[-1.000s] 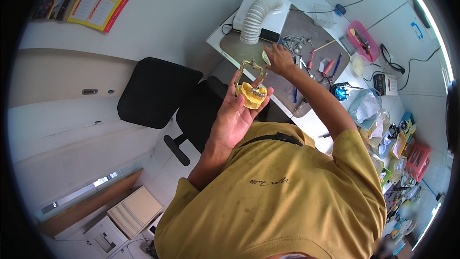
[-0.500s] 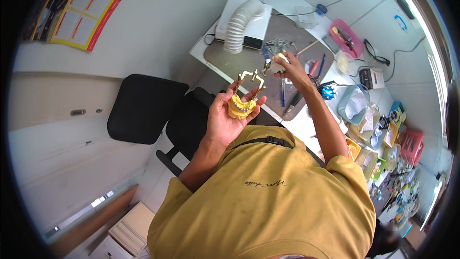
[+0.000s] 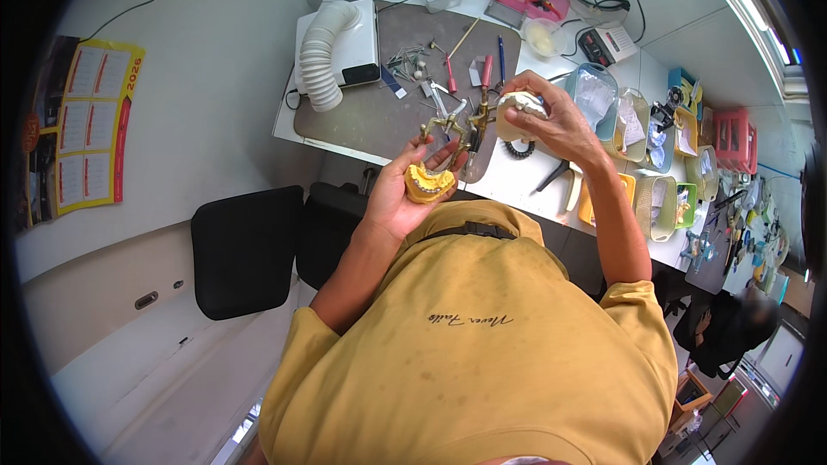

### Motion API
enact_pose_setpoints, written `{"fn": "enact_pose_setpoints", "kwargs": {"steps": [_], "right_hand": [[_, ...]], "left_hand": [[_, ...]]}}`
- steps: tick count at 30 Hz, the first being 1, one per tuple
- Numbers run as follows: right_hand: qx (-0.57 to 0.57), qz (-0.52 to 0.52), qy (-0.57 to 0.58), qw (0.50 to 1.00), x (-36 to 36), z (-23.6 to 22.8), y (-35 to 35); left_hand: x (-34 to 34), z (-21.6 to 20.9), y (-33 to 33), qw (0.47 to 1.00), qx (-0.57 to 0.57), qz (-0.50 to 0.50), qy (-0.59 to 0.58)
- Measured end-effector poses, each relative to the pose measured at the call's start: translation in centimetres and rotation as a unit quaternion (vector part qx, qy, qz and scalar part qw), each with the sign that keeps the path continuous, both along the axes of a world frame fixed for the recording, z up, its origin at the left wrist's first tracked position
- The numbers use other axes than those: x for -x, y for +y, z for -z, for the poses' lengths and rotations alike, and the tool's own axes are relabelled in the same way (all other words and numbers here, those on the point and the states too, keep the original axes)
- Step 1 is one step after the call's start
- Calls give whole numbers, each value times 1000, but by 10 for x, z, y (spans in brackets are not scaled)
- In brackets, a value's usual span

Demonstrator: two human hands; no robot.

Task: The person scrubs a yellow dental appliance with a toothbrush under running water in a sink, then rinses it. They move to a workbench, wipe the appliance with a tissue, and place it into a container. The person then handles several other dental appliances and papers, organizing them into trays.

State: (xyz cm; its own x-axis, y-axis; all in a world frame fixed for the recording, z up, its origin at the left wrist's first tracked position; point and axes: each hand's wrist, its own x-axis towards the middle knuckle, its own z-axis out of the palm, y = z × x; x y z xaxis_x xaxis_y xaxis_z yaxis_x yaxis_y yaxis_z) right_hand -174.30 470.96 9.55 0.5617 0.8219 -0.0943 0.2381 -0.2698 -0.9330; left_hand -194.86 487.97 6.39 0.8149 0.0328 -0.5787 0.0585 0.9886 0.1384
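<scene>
Head view: left hand point(image 3: 405, 194) cups yellow plaster dental cast in brass-coloured metal articulator point(image 3: 433, 174), fingers curled; right hand point(image 3: 551, 116) clasps pale rounded plaster cast point(image 3: 519, 112).

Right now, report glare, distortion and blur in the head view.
Head view: strong fisheye bend, dark corners; bright window glare at the upper right edge; left hand with the yellow dental model is fairly sharp; right hand sharp too; far desk clutter is small.

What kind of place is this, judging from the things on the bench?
Probably a dental laboratory workbench. The left hand holds a yellow dental cast on a brass articulator, the right hand holds a pale cast, and hand tools lie beside a white suction hose.
</scene>
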Motion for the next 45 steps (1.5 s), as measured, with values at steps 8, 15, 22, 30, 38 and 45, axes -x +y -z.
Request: {"fn": "enact_pose_setpoints", "kwargs": {"steps": [8, 15, 22, 30, 38, 45], "right_hand": [[-39, -75, -93, 992, -2, -30, -10], [-1, -129, -74, 989, 11, -32, -24], [10, -156, -27, 987, 29, -12, -37], [-23, -52, -34, 998, 53, -10, -55], [-35, -20, -90, 995, 63, -17, -56], [-22, 32, -92, 995, 80, -19, -60]], "left_hand": [[-16, -16, -24, 999, 13, 30, 12], [-6, -4, -47, 995, -52, 81, -13], [6, 4, -68, 977, -156, 141, -18], [5, 12, -60, 950, -234, 194, -70], [-7, -8, -51, 889, -365, 276, -27], [-12, -29, -59, 899, -354, 258, -24]]}}
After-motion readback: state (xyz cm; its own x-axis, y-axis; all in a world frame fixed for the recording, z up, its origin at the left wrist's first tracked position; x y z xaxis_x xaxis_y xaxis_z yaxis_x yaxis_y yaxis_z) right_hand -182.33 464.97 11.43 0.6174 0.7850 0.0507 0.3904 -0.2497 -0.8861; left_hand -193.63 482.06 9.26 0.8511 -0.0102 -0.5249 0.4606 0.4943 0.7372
